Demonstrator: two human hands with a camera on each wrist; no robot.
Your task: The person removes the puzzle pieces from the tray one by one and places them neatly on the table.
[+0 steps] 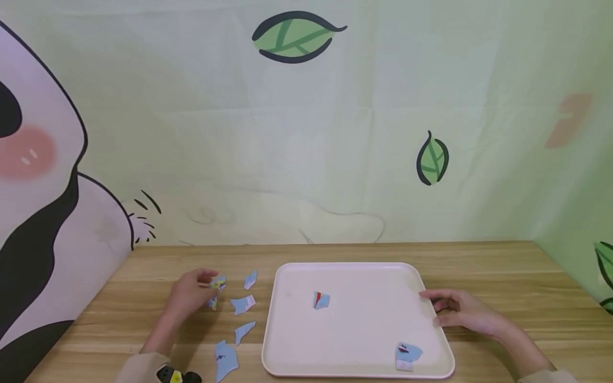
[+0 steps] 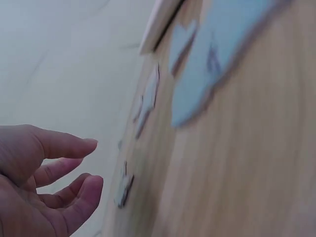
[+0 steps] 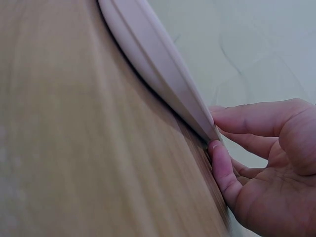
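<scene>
My left hand (image 1: pixel 189 292) hovers at the left over puzzle pieces with yellow and blue print (image 1: pixel 218 282). In the left wrist view a gap shows between the thumb and the loosely bent fingers, with nothing held. My right hand (image 1: pixel 466 313) grips the right rim of a white tray (image 1: pixel 354 330), its fingertips on the edge in the right wrist view (image 3: pixel 269 163). On the tray lie a blue and red piece (image 1: pixel 322 300) near the upper middle and a blue and pale piece (image 1: pixel 407 356) at the lower right corner.
Between left hand and tray, several light blue pieces lie in a rough column, among them a large one (image 1: pixel 226 360) nearest me and a small one (image 1: pixel 250 280) farthest. A printed cloth wall (image 1: pixel 325 159) stands behind the wooden table (image 1: pixel 517 271).
</scene>
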